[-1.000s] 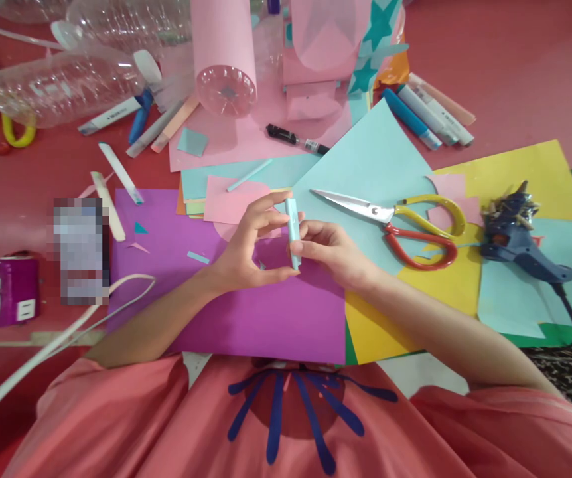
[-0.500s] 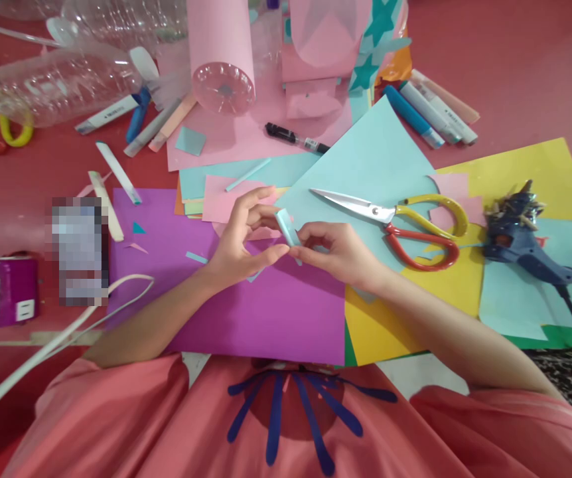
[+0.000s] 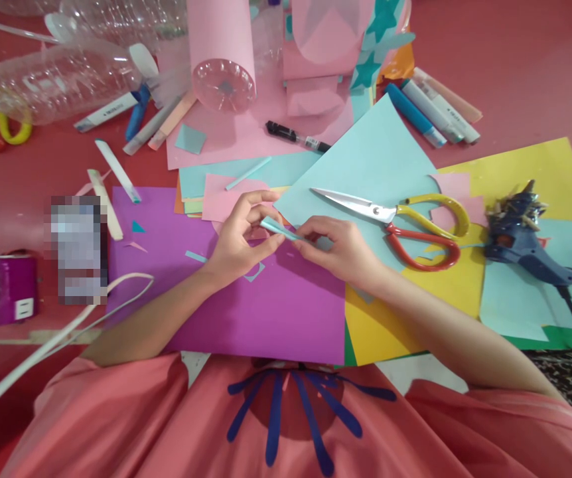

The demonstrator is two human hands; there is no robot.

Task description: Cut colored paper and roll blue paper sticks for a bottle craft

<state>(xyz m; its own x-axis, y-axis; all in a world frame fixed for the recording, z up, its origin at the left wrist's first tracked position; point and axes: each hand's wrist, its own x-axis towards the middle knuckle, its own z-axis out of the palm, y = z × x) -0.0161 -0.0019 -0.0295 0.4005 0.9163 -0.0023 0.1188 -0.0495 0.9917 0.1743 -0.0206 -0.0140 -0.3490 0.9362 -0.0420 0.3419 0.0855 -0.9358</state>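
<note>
Between my two hands is a narrow light-blue paper strip, which looks folded and lies aslant. My left hand has its thumb and fingers closed around the strip's left end. The other end is pinched by my right hand, its fingers curled. Both hands hover over a purple paper sheet. Below the left hand lie small light-blue paper scraps. Just right of my right hand, scissors with yellow and red handles rest on a light-blue sheet.
A glue gun lies at the right with its cord. Markers are at the back right. Plastic bottles and a pink-wrapped bottle stand behind. At the left are a phone, a purple power socket and white cables.
The blue strip has turned from steeply upright to a flatter slant, its left end moving left. My left thumb has shifted slightly left; my right hand stays nearly in place.
</note>
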